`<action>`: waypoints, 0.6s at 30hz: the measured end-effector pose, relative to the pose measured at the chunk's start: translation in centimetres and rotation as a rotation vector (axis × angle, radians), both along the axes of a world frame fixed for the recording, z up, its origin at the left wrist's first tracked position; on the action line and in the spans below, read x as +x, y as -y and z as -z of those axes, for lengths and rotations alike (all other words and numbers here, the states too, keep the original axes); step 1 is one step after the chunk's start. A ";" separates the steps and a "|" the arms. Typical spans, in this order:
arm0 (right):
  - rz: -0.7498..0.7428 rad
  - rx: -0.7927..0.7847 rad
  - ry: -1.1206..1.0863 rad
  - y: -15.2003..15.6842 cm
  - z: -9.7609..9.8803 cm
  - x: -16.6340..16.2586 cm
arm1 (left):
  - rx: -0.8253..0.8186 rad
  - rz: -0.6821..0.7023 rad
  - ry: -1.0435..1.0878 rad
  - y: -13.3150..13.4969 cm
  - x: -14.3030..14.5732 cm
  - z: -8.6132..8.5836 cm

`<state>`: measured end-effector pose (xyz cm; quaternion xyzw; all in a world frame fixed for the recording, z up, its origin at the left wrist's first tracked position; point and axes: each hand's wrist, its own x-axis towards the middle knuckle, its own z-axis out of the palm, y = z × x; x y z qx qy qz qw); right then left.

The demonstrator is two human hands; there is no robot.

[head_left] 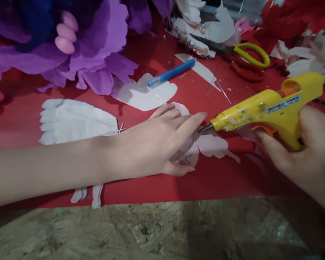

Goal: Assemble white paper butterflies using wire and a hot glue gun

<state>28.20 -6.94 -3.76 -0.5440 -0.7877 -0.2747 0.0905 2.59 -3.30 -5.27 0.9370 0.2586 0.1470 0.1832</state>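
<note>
My left hand [162, 139] lies over a pale paper butterfly cutout [213, 144], fingers spread and pressing it onto the red table surface [141, 189]. Part of the cutout is hidden beneath the palm. My right hand [311, 155] grips a yellow hot glue gun [260, 108], the thumb on its orange trigger. The gun's metal tip is at the cutout, just beside my left index finger. Whether glue is flowing cannot be seen. A stacked white paper wing [78, 121] lies behind my left forearm, with thin wires by its narrow end.
Scissors [250, 56] with yellow and red handles lie at the back right. A blue pen [176, 72] rests on a white paper piece [146, 95]. Large purple paper petals [103, 47] rise at the back left, red paper [300, 21] at the far right. Thin wires [224, 92] lie behind the gun.
</note>
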 end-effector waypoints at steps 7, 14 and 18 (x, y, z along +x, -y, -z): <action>0.069 0.009 0.000 -0.2 -0.1 -0.3 | 0.015 0.018 0.009 0.0 -0.1 0.2; 0.154 -0.040 -0.091 -0.6 -0.1 -1.0 | 0.023 0.017 0.000 0.0 -0.1 0.1; 0.239 -0.089 -0.146 0.0 -0.5 -0.8 | 0.026 0.020 -0.008 0.1 -0.1 0.0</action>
